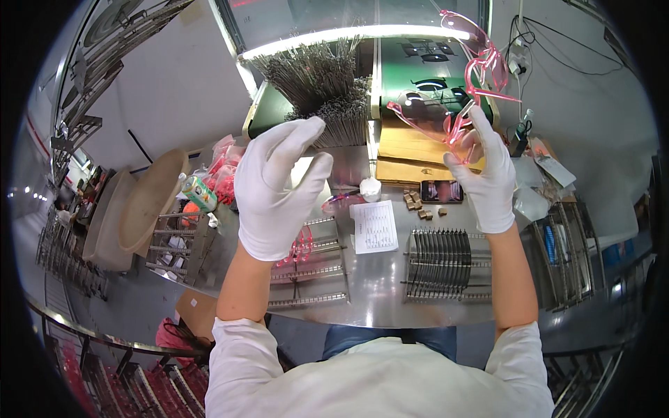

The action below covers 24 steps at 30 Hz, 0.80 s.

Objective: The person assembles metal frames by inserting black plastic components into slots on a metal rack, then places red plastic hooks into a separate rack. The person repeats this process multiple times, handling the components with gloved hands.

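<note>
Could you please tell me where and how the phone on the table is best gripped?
I'd grip the phone by its right end, thumb and fingers on the two long edges, coming from the right: it lies flat, screen up, and brown blocks crowd its left end.

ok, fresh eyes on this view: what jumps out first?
The pink eyewear at upper right, held up in the white-gloved right hand. Next, the dense bunch of thin dark rods beyond the left hand, and the bright light bar across the top.
</note>
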{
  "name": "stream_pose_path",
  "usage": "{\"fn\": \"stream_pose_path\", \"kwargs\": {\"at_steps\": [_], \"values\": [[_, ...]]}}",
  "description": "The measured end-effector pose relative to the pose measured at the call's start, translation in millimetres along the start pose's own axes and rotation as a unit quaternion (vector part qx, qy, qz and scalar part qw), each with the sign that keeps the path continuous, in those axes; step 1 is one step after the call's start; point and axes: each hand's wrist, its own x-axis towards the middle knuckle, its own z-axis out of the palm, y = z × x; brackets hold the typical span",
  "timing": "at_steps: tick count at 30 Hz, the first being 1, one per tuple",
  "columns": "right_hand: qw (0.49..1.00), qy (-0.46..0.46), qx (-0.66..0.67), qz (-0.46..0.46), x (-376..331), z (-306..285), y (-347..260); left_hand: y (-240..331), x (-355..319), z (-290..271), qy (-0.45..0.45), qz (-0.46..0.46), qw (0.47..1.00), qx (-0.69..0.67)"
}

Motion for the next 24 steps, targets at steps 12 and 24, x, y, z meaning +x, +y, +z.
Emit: {"fn": "stream_pose_path", "kwargs": {"at_steps": [12, 24], "values": [[0.81, -0.116, 0.464, 0.339, -31, 15, -30, -32, -83, 9, -0.377, -0.343, 0.856, -0.089], [0.895, -0.222, 0.374, 0.102, -145, 158, -102, -10, -197, -8, -0.052, -0.561, 0.789, -0.245]]}}
